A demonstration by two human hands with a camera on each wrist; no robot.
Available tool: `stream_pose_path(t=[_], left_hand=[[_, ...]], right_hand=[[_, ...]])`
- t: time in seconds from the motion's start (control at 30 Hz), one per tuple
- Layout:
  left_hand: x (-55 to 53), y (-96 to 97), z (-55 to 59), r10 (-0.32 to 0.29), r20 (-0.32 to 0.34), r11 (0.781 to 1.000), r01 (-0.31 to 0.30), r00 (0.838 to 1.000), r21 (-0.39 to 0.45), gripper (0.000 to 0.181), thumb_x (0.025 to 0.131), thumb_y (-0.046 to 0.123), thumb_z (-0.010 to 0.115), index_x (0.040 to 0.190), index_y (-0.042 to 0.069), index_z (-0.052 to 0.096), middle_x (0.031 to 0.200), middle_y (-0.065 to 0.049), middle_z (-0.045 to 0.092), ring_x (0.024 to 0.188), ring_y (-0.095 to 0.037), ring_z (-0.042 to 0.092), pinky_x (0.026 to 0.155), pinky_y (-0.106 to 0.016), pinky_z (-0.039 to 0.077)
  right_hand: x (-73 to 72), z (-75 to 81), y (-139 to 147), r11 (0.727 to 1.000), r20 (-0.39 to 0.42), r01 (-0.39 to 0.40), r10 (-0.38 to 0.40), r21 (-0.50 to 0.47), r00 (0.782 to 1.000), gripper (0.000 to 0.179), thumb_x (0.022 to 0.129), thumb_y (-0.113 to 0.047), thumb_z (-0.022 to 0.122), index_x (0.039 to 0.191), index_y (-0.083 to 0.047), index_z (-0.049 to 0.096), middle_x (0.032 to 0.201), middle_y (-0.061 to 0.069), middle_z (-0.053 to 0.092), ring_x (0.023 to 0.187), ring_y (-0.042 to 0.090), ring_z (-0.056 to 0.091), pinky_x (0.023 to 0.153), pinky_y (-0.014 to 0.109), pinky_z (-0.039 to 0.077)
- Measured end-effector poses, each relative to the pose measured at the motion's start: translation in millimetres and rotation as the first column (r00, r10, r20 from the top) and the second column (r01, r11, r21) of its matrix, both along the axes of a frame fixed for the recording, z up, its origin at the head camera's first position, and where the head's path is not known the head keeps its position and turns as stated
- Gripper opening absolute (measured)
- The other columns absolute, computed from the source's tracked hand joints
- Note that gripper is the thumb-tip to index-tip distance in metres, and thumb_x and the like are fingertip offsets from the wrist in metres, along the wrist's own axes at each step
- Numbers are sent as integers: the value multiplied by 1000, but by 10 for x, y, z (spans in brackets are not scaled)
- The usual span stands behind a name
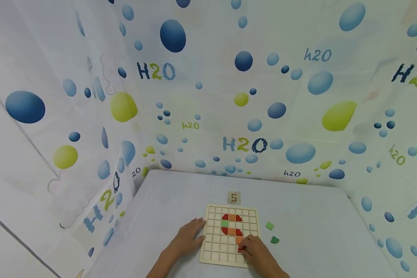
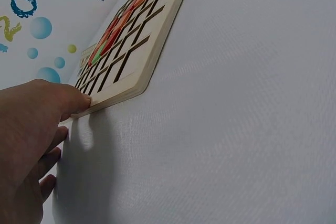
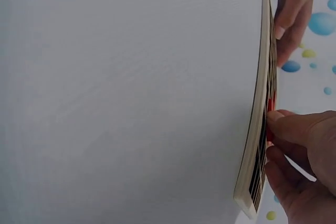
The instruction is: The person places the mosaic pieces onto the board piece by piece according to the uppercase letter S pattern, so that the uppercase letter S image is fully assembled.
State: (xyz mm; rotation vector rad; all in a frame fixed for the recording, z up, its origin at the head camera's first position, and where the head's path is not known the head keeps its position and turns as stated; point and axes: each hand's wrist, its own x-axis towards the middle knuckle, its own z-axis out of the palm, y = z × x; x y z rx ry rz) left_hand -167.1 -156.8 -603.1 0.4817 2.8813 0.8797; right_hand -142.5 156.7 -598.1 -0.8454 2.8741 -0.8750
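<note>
A pale wooden grid board [image 1: 213,247] lies on the white-covered table. Its cells hold red rounded-corner tiles [image 1: 224,231], orange square tiles [image 1: 232,217] and a light green square tile [image 1: 224,223], laid in a curving line. At the lower right of this line my right hand [image 1: 258,255] pinches a red tile [image 3: 270,130] between thumb and finger, right at the grid and partly hidden by the fingertips. On the other side, my left hand [image 1: 187,237] rests by the board's left edge, fingers extended, with the thumb [image 2: 79,99] touching the rim.
Just beyond the board's far edge lies a small gridded card [image 1: 234,197] with a brown figure like a 5 or S. To the right sit a loose light green square [image 1: 270,225] and a dark green rounded piece [image 1: 275,239]. A bubble-printed curtain [image 1: 208,108] surrounds the table.
</note>
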Motion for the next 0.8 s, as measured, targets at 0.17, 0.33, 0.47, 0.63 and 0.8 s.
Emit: stream_pose_path(t=[0.17, 0.33, 0.47, 0.63, 0.8], left_hand=[[-4, 1, 4, -3, -12, 1000, 4, 1000, 4, 55, 100, 26, 68, 151, 8, 56, 158, -15, 53, 149, -42, 45, 121, -63, 38], [2, 2, -4, -14, -35, 1000, 14, 999, 8, 54, 100, 26, 68, 150, 8, 56, 157, -16, 54, 148, -43, 47, 119, -64, 40], [9, 0, 5, -14, -19, 1000, 14, 1000, 11, 55, 100, 27, 69, 150, 8, 56, 157, -16, 54, 148, -43, 46, 120, -64, 39], [18, 1, 41, -11, -14, 1000, 11, 1000, -2, 55, 100, 26, 70, 150, 8, 56, 157, -16, 54, 148, -43, 46, 120, -63, 39], [27, 9, 54, -10, -22, 1000, 9, 1000, -16, 54, 99, 24, 70, 149, 7, 57, 157, -16, 55, 148, -42, 47, 121, -61, 40]], right_hand=[[4, -17, 11, 999, 0, -36, 36, -15, 999, 16, 96, -8, 75, 97, -23, 71, 100, -13, 64, 93, 4, 52, 80, 30, 55], [26, -7, -7, 999, -11, -44, 44, -4, 999, 18, 97, -5, 73, 99, -24, 73, 104, -15, 65, 95, 6, 53, 83, 31, 56], [44, -7, -23, 998, -64, -65, 63, -23, 996, 21, 95, 1, 73, 99, -20, 74, 104, -13, 65, 93, 7, 55, 81, 30, 57], [52, -19, -28, 998, -117, -52, 49, -27, 992, 22, 93, 1, 76, 99, -20, 73, 103, -11, 63, 92, 5, 55, 79, 28, 58], [54, -40, -24, 999, -137, -31, 29, -9, 990, 20, 93, -2, 77, 98, -21, 72, 103, -13, 64, 94, 5, 57, 82, 29, 59]])
